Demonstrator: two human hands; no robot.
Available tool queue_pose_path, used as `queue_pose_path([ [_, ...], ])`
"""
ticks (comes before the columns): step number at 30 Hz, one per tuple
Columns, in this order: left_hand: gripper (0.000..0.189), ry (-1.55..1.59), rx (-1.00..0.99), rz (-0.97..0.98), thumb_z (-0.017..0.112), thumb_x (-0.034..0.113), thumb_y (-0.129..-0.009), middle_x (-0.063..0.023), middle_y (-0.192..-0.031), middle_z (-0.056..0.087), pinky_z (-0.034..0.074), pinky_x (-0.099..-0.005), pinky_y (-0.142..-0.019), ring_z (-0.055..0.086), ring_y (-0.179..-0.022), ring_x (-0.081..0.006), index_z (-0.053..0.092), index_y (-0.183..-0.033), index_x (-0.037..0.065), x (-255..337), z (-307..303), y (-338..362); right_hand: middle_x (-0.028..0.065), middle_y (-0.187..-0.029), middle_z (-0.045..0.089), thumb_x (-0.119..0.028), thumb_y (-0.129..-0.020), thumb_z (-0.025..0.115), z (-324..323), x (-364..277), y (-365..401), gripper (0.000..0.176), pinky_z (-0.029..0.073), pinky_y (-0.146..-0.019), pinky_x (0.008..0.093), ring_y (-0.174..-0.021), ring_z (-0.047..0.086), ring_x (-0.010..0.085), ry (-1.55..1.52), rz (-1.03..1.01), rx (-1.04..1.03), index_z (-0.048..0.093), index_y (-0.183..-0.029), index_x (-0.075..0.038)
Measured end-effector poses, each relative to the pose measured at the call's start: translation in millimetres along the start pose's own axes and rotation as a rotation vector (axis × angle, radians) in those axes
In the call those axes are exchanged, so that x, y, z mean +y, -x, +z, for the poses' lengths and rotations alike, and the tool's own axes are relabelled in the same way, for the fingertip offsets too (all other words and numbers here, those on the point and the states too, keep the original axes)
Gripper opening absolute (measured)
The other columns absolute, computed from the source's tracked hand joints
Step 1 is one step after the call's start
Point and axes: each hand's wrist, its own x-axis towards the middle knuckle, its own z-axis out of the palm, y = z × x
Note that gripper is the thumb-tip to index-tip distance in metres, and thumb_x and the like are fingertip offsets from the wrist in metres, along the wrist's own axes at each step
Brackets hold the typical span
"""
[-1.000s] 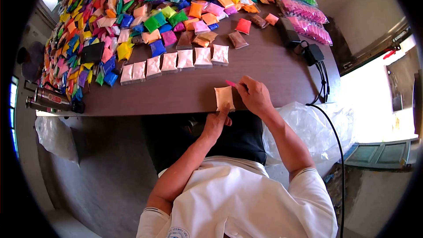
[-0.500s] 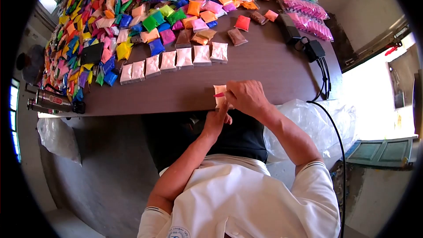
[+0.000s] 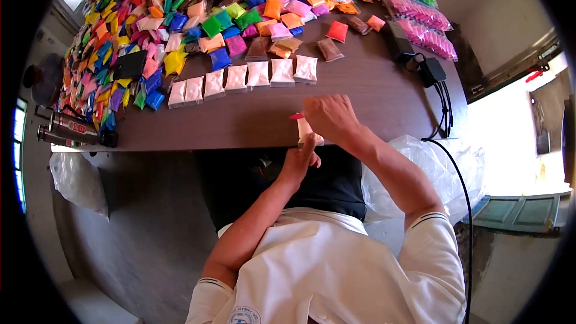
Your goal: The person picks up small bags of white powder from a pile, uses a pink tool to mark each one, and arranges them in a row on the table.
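A pale pink packet (image 3: 304,127) lies at the front edge of the table. The fingers of my left hand (image 3: 300,161) are closed on its near end, pressing or pinching it. Above its far end, my right hand (image 3: 331,117) is closed around a small red pointed tool (image 3: 296,116), of which only the red end shows. I cannot make out what kind of tool it is. Beyond my hands, a row of similar pale packets (image 3: 258,75) lies side by side on the brown table (image 3: 240,120).
A large heap of colourful packets (image 3: 252,18) covers the far and left table. Bundled pink packs (image 3: 426,39) lie far right, near a black power adapter (image 3: 431,71) and its cables. A flask (image 3: 73,133) lies at the left edge. Clear plastic sheeting (image 3: 390,174) hangs at right.
My right hand, with the red tool, has moved slightly away from me, up off the packet's middle. My left hand stays on the packet's near end. The view has shifted slightly.
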Motion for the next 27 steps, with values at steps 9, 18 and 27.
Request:
queue_pose_path([
  [9, 0.049, 0.017, -0.016, 0.022, 0.054, 0.046, -0.09, -0.0029, -0.049, 0.041, 0.041, -0.0294, -0.047, 0.042, -0.044, -0.0122, 0.053, -0.067, 0.002, -19, -7, -10, 0.0149, -0.074, 0.062, -0.018, -0.081, 0.057, -18, 18, 25, 0.013, 0.047, -0.062, 0.0416, -0.071, 0.06, 0.036, -0.44, 0.085, 0.153, 0.058, -0.079, -0.005],
  [18, 0.055, -0.042, -0.013, -0.043, 0.048, 0.058, -0.088, -0.0023, -0.051, 0.036, 0.04, -0.0293, -0.055, 0.047, -0.052, -0.0139, 0.051, -0.076, 0.004, -1, -2, -3, 0.0158, -0.068, 0.06, -0.018, -0.081, 0.058, 6, 12, 34, 0.016, 0.046, -0.057, 0.0427, -0.064, 0.058, 0.0352, -0.218, 0.007, 0.122, 0.058, -0.074, -0.004],
  [27, 0.059, -0.031, 0.003, -0.06, 0.051, 0.057, -0.087, -0.0017, -0.051, 0.034, 0.041, -0.0308, -0.054, 0.047, -0.052, -0.0158, 0.044, -0.055, 0.008, -3, -3, -4, 0.0143, -0.068, 0.06, -0.021, -0.083, 0.057, 26, 28, 27, 0.017, 0.046, -0.058, 0.0446, -0.065, 0.059, 0.0349, -0.134, 0.148, 0.244, 0.056, -0.078, -0.005],
])
